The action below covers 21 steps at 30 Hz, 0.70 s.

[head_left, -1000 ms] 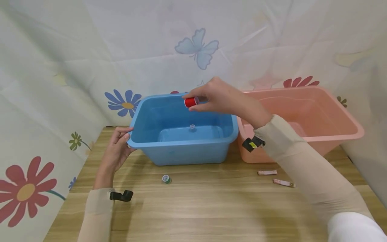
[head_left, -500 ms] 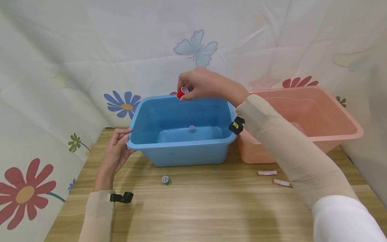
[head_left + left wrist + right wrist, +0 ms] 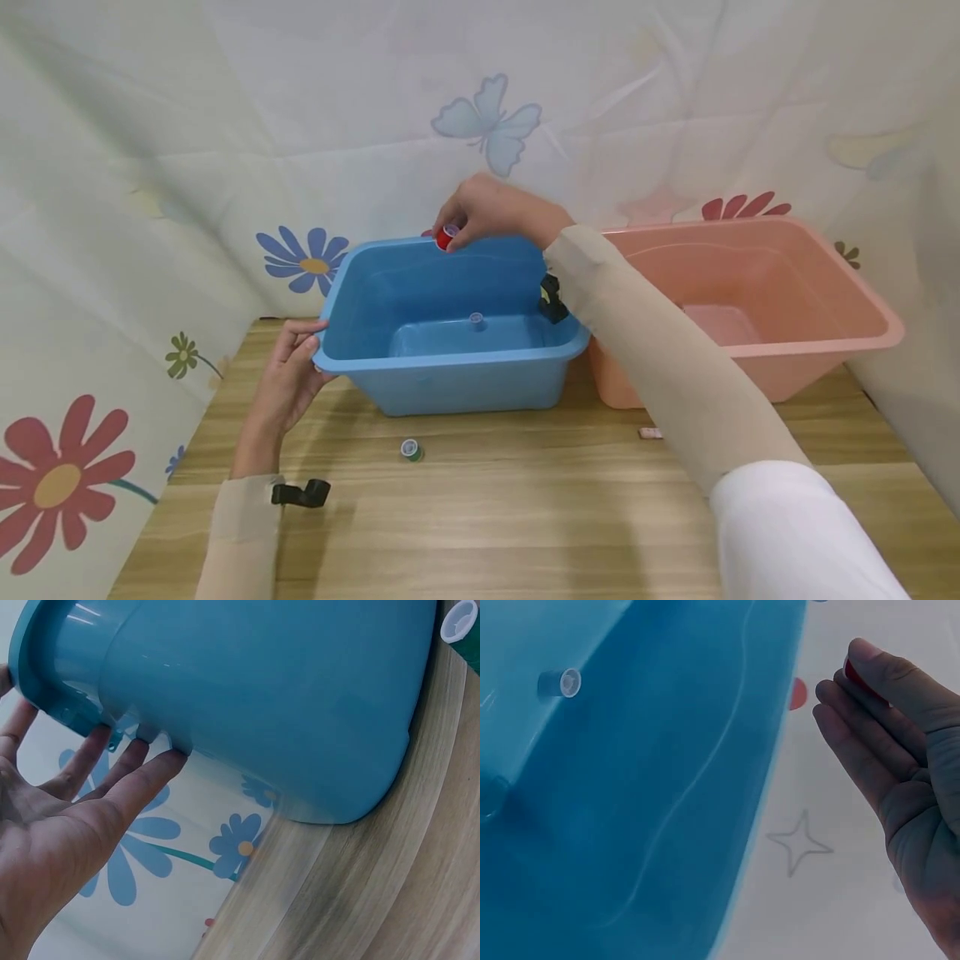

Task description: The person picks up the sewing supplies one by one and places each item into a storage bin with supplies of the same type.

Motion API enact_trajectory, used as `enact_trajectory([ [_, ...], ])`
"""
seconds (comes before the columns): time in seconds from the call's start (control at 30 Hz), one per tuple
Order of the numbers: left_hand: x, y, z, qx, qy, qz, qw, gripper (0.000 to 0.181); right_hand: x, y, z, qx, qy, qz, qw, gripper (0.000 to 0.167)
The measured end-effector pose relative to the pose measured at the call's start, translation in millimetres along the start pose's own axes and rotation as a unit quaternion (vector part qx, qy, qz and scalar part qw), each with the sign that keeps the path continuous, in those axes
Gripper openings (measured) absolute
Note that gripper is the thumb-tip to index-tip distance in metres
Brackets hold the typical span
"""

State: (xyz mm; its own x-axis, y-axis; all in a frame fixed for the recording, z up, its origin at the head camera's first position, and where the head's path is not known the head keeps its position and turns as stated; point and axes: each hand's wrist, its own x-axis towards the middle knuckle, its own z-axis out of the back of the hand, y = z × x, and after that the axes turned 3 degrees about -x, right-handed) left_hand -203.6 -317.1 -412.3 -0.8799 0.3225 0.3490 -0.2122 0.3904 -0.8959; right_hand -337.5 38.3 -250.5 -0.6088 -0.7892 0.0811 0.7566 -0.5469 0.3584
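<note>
Between thumb and fingers my right hand (image 3: 483, 208) pinches a red thread spool (image 3: 446, 237), held up over the far rim of a blue plastic basin (image 3: 457, 385). In the right wrist view the thumb and fingers cover most of the red spool (image 3: 861, 680). My left hand (image 3: 285, 379) holds the basin's left front corner by its rim; the left wrist view shows its fingertips against the wall under the rim. Inside the basin, a small pale-ended spool (image 3: 569, 682) stands on the floor. A green thread spool (image 3: 411, 450) sits on the table in front.
A pink basin (image 3: 817, 367) stands close against the blue one on the right, partly behind my right arm. One end of a small pink-and-white strip (image 3: 649, 433) shows beside that arm on the wooden table (image 3: 480, 517). A patterned white curtain (image 3: 360, 108) hangs behind.
My right hand has moved left and toward the far rim with the red spool, which has tipped. The forearm now covers most of the pink strips. My left hand stays on the rim.
</note>
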Motion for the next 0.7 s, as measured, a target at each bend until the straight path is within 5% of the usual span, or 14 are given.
enact_trajectory([
  [0.37,-1.1,-0.9,-0.7,0.007,0.014,0.009,0.9998,0.026,8.9,-16.5,-28.3,-0.032,0.097,-0.063,0.9928,0.032],
  [0.7,-6.4,-1.2,-4.8,0.028,-0.025,0.015,0.9992,0.024,2.0,-26.6,-50.9,-0.044,0.154,-0.106,0.9813,0.032],
])
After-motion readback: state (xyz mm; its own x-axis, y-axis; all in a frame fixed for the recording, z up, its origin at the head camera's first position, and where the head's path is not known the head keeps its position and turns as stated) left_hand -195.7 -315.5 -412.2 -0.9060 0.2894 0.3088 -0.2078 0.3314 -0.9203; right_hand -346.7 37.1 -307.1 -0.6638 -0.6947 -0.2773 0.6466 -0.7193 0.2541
